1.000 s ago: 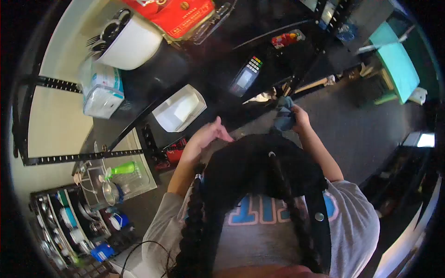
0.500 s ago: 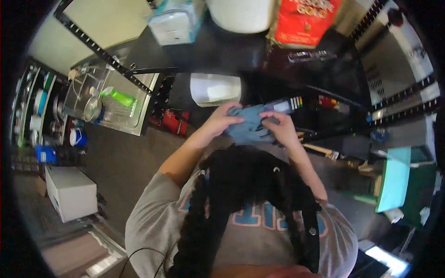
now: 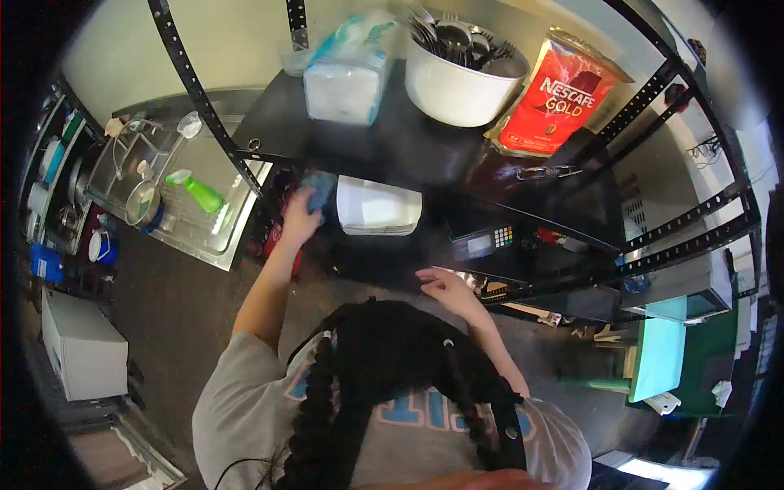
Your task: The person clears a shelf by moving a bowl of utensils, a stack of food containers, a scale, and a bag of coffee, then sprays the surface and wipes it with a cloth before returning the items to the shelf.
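My left hand [image 3: 300, 214] is closed on a blue-grey cloth [image 3: 321, 189], which is bunched and blurred on the lower shelf. Just right of the cloth is a white open container [image 3: 380, 227]. My right hand [image 3: 447, 291] is open and holds nothing, its fingers stretched toward the left in front of the shelf. Behind that hand, a card payment terminal [image 3: 483, 242] with coloured keys lies on the lower shelf.
The black upper shelf [image 3: 282, 131] holds a pack of tissues [image 3: 343, 90], a white pot [image 3: 457, 91] of cutlery and a red coffee pouch [image 3: 555, 102]. Black metal posts [image 3: 192, 77] frame it. At left, a green spray bottle [image 3: 200, 194] lies by the steel sink [image 3: 233, 212].
My left hand has carried the cloth leftward, past the white container. My right hand has let go of the cloth and moved down and left. The camera view has shifted, showing more of the upper shelf.
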Demonstrator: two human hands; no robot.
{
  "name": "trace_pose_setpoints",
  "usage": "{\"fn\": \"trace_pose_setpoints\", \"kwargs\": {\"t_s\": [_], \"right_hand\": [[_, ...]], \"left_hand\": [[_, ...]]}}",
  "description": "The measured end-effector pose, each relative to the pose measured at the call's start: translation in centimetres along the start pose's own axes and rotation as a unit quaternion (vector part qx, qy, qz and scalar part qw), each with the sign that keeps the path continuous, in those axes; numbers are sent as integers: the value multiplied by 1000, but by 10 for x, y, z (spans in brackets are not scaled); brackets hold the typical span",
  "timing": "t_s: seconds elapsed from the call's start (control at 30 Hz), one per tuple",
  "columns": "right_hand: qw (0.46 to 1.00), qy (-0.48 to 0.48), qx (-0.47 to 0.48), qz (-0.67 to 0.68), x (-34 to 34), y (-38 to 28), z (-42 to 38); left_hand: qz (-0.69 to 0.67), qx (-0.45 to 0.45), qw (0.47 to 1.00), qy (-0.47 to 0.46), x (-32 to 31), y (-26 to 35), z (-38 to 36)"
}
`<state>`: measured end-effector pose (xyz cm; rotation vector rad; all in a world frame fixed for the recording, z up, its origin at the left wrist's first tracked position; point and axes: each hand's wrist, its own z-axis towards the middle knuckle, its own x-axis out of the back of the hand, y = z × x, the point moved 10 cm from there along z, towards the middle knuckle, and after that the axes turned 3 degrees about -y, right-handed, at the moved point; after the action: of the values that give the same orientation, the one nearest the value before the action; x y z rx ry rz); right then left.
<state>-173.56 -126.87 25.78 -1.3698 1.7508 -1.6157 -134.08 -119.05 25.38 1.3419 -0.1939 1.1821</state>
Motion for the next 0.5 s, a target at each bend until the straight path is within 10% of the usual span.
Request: {"fn": "trace_pose_setpoints", "kwargs": {"t_s": [0.17,0.3,0.37,0.5], "right_hand": [[997,-13,39,-71,-13,-24,-13],[994,92,17,-61,7,-41,-30],[991,113,19,-67,13,-48,-35],[974,191,57,-107,22,-77,-38]], "left_hand": [[237,92,929,-270,-30,12,-11],[-53,-65,900,-428,58,173,-7],[-220,-85,893,-384,116,226,8],[-97,-326,940,-19,221,292,61]]}}
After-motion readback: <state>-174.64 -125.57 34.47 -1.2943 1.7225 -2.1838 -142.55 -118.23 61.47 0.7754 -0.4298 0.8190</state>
